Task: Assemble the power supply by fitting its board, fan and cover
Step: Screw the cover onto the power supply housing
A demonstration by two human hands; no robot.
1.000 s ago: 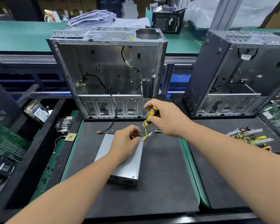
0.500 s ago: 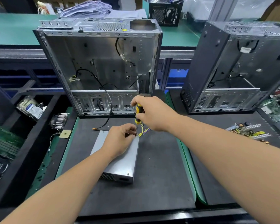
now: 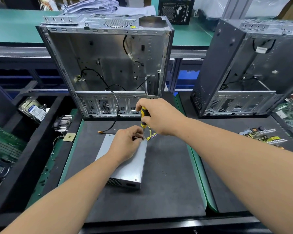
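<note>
I can read only "850", printed sideways in white on the black box [image 3: 176, 10] at the back of the green surface [image 3: 15, 26]; the hard drive label [image 3: 35, 110] is too blurred for me.

**Both hands meet at the far corner of the power supply**

Both bare forearms reach forward from the near edge of the frame and converge over the power supply [image 3: 123, 164]. The left hand [image 3: 125, 144] rests on its top face, fingers [image 3: 134, 132] curled toward the far right corner. The right hand [image 3: 159, 117] hovers just above that corner, wrist raised, fingers wrapped round the yellow-and-black screwdriver [image 3: 144, 118], held nearly upright with its tip down at the corner beside the left fingertips.
</note>
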